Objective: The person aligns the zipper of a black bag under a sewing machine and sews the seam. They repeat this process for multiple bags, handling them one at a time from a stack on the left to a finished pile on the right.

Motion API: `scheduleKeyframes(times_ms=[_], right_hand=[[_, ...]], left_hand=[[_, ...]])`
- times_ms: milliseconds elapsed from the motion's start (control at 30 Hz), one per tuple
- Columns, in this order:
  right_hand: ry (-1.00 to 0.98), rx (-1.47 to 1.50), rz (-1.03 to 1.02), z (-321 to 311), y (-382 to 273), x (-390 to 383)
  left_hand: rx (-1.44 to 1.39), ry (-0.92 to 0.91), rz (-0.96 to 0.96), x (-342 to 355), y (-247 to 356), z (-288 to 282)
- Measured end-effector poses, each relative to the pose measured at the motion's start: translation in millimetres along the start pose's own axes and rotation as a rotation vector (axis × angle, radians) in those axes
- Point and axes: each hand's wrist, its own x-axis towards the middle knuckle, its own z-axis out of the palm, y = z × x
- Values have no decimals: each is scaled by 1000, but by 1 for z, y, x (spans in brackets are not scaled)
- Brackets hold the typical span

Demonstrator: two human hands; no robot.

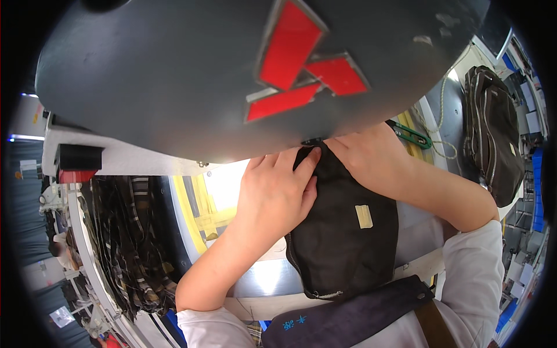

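Observation:
My left hand (pixel 278 191) is closed on the left edge of a black fabric piece (pixel 348 249) near its top, fingers bent, one fingertip pressing beside the dark machine foot. My right hand (pixel 371 156) rests on the top right of the piece, its fingertips largely hidden beneath the machine head. The piece has a zipper along its left and lower edges and a small beige patch (pixel 364 216). Over both hands looms the grey sewing machine head (pixel 174 75) with red shapes on it.
Green-handled thread snips (pixel 415 133) lie right of my right hand. Dark zippered pieces (pixel 493 127) are stacked at the right. Dark plaid fabric (pixel 130 238) hangs at the left. Yellow tape (pixel 191 214) marks the work plate (pixel 264 278). Another person (pixel 62 249) appears small at the far left.

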Motion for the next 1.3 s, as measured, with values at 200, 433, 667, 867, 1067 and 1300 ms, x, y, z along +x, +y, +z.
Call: scheduleKeyframes(times_ms=[200,433,667,867,1067,1300], right_hand=[[-25,-43,-11,0,3,3],[-70,13,36,7,10,6],[23,13,26,6,9,6],[14,17,32,6,9,5],[34,-34,48,7,6,1],[105,182,273,2,2,-25]], left_hand=[[32,34,-8,1,-3,1],[8,3,-46,6,-13,4],[24,40,-8,5,-10,3],[29,6,-35,4,-9,3],[23,44,0,3,-6,5],[-80,79,19,3,11,17]])
